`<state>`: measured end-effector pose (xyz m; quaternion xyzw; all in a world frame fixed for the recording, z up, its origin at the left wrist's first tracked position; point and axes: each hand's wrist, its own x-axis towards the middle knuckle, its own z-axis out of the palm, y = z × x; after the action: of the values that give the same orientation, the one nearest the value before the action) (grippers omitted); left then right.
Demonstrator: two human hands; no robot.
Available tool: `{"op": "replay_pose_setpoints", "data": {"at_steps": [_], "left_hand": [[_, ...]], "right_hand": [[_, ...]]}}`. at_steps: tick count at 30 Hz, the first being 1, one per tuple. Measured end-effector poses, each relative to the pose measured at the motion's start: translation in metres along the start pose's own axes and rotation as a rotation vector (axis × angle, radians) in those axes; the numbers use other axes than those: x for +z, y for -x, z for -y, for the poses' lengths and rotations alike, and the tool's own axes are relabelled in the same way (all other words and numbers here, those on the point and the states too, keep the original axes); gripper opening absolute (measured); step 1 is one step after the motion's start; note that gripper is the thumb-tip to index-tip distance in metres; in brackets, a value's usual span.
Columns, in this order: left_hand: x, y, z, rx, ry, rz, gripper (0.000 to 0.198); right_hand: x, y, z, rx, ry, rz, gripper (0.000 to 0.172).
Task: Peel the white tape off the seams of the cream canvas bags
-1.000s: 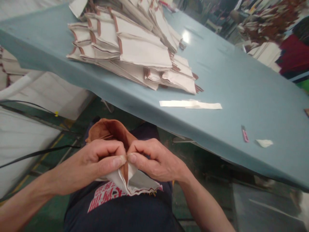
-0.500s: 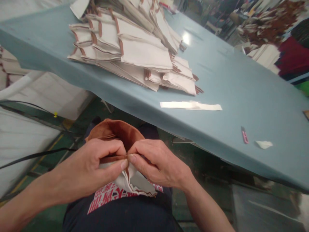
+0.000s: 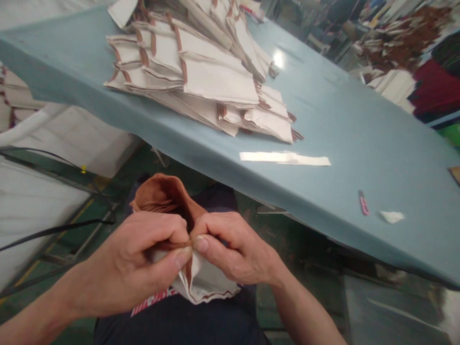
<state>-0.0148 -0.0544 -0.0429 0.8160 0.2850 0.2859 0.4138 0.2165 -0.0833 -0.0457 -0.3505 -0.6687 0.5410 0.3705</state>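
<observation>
A brown and white fabric piece [image 3: 212, 280] hangs over my lap, its brown side curling up beyond my hands and its white side draping toward me. My left hand [image 3: 143, 258] pinches a brown edge of it between thumb and bent fingers. Right beside it, thumb tip close to thumb tip, my right hand [image 3: 230, 244] pinches the same edge. The exact spot between the fingertips is mostly hidden. Several layered folds show inside the brown part.
On the blue-covered table [image 3: 334, 120] lie a pile of white pieces with brown edging [image 3: 215, 76], a white strip [image 3: 283, 158], a pink-handled cutter [image 3: 363, 203] and a white scrap [image 3: 391, 216]. A black cable [image 3: 53, 233] runs at the left. The table edge is just beyond my knees.
Both hands have moved slightly down with the fabric, still pinching it. The brown part has shifted and bunched more upright, and the white part spreads a little wider toward me.
</observation>
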Motion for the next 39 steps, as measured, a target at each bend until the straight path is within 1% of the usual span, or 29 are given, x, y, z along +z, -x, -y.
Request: {"op": "replay_pose_setpoints", "data": {"at_steps": [3, 4, 7, 9, 11, 12, 14, 16, 18, 20, 23, 26, 29, 32, 35, 37, 39], "left_hand": [[0.003, 0.002, -0.001, -0.117, 0.076, 0.047, 0.034], [0.005, 0.003, -0.001, -0.127, 0.092, 0.037, 0.035], [0.011, 0.007, -0.002, -0.153, 0.109, -0.043, 0.037], [0.016, 0.009, -0.002, -0.193, 0.139, -0.061, 0.039], [0.020, 0.008, 0.000, -0.208, 0.224, -0.077, 0.040], [0.022, 0.007, 0.001, -0.202, 0.288, -0.090, 0.041], [0.026, 0.004, 0.005, -0.184, 0.414, -0.128, 0.044], [0.028, 0.000, 0.008, -0.181, 0.483, -0.145, 0.046], [0.026, -0.003, 0.008, -0.188, 0.455, -0.103, 0.042], [0.022, -0.005, 0.006, -0.181, 0.361, -0.044, 0.035], [0.013, -0.007, 0.002, -0.108, 0.234, 0.037, 0.029], [0.009, -0.009, 0.001, -0.058, 0.210, 0.113, 0.028], [0.007, -0.008, 0.002, -0.072, 0.195, 0.152, 0.030], [0.004, -0.004, 0.003, -0.116, 0.183, 0.189, 0.029], [0.001, -0.002, 0.002, -0.170, 0.170, 0.229, 0.032], [0.002, -0.003, 0.003, -0.186, 0.174, 0.228, 0.036], [0.005, -0.005, 0.005, -0.184, 0.201, 0.192, 0.040]], "right_hand": [[0.000, -0.001, -0.003, -0.048, 0.019, 0.004, 0.029], [0.000, -0.002, -0.005, -0.076, 0.029, 0.004, 0.029], [0.001, -0.003, -0.009, -0.144, 0.038, 0.005, 0.027], [0.004, -0.004, -0.012, -0.152, 0.013, 0.015, 0.027], [0.009, -0.004, -0.015, -0.115, -0.057, 0.016, 0.030], [0.013, -0.004, -0.018, -0.072, -0.108, 0.002, 0.032], [0.021, -0.003, -0.024, 0.025, -0.225, -0.052, 0.038], [0.027, 0.000, -0.031, 0.089, -0.328, -0.104, 0.044], [0.030, 0.003, -0.037, 0.119, -0.396, -0.136, 0.048], [0.029, 0.005, -0.039, 0.139, -0.417, -0.130, 0.052], [0.020, 0.005, -0.035, 0.188, -0.382, -0.062, 0.059], [0.012, 0.000, -0.028, 0.221, -0.378, 0.019, 0.064], [0.008, -0.004, -0.023, 0.251, -0.395, 0.068, 0.068], [0.007, -0.004, -0.022, 0.299, -0.435, 0.106, 0.070], [0.005, -0.002, -0.025, 0.323, -0.464, 0.100, 0.067], [0.005, -0.001, -0.027, 0.312, -0.471, 0.091, 0.066], [0.004, -0.002, -0.028, 0.300, -0.473, 0.084, 0.065]]}}
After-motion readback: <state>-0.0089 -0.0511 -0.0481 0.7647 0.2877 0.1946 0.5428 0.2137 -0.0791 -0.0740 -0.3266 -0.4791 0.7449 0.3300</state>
